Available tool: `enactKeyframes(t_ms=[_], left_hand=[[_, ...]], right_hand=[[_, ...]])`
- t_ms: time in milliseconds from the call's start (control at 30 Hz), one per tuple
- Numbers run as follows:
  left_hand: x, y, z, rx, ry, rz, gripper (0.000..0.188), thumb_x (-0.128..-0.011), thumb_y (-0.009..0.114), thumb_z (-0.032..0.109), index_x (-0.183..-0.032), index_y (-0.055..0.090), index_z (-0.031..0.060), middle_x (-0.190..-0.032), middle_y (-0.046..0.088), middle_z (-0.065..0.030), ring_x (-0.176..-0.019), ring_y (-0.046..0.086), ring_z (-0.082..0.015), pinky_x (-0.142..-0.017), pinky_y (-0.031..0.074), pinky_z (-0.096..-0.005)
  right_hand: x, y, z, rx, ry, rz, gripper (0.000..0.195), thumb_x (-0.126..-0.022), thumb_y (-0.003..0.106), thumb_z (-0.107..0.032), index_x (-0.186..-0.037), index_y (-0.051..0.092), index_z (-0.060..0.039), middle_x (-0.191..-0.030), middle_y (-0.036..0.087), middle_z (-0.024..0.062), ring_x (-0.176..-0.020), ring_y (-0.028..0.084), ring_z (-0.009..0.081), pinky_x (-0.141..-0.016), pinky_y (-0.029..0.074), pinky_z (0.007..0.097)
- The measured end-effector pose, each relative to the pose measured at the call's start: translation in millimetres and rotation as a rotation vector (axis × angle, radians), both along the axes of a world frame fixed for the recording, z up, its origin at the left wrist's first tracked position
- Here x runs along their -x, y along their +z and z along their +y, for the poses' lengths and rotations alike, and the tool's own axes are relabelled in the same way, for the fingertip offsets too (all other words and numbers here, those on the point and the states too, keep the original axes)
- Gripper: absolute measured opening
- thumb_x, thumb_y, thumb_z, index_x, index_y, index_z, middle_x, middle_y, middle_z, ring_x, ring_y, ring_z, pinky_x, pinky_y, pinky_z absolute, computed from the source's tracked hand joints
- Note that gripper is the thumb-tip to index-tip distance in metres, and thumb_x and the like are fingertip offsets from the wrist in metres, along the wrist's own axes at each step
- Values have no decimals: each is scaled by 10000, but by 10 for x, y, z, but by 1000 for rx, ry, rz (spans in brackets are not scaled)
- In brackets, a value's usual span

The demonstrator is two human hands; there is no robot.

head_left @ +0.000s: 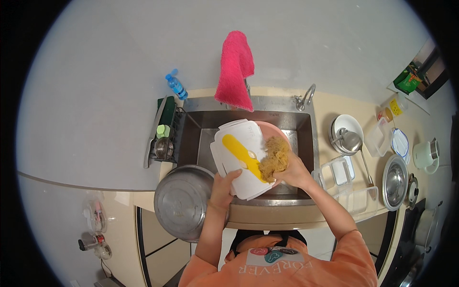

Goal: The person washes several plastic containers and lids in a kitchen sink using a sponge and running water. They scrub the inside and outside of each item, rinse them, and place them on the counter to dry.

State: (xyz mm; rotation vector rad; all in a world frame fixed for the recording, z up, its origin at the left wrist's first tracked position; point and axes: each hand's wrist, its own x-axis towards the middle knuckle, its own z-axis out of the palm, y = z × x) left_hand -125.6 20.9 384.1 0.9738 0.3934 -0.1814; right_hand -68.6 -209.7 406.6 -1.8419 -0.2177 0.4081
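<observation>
My left hand grips the lower left edge of a white plastic container lid, its thumb on top. A yellow strip-shaped piece with two pale spots runs diagonally across the lid. In my right hand is a tan fibrous scrubber, held against the lid's right side. Beneath the lid, a pink basin stands in the steel sink, mostly hidden. Near my left forearm an overturned metal pot lies at the counter's front edge.
A pink cloth hangs over the sink's back, beside a curved faucet. Left stand a rack with a long knife, and a blue bottle. Right are stacked bowls, a ladle, clear containers and a metal basin.
</observation>
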Motion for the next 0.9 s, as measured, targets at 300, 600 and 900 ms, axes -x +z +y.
enactKeyframes(t_ms=[300,600,900], left_hand=[[112,-58,42,93,-84,-30,499,-808,649,34,-1275,490,-44,-1165,621,-131,-1031,631,-231,-902,513,-330],[223,-15,147,26,-275,-2,527,-761,708,26,-1254,528,-30,-1147,638,-109,-1007,635,-188,-869,513,-298],[231,36,255,-25,-395,-30,442,-752,743,39,-1169,606,-17,-1091,669,-77,-956,644,-158,-851,506,-284]], right_hand=[[-228,319,170,-167,48,-38,727,-626,658,90,-1311,440,-21,-1237,532,88,-1171,518,202,-1013,412,321],[-468,111,39,-205,108,-36,769,-649,663,84,-1362,397,-26,-1241,547,95,-1184,518,189,-1018,411,324],[-504,306,-61,48,189,-157,768,-676,725,-35,-1373,401,-40,-1241,591,112,-1163,561,192,-1013,421,323]])
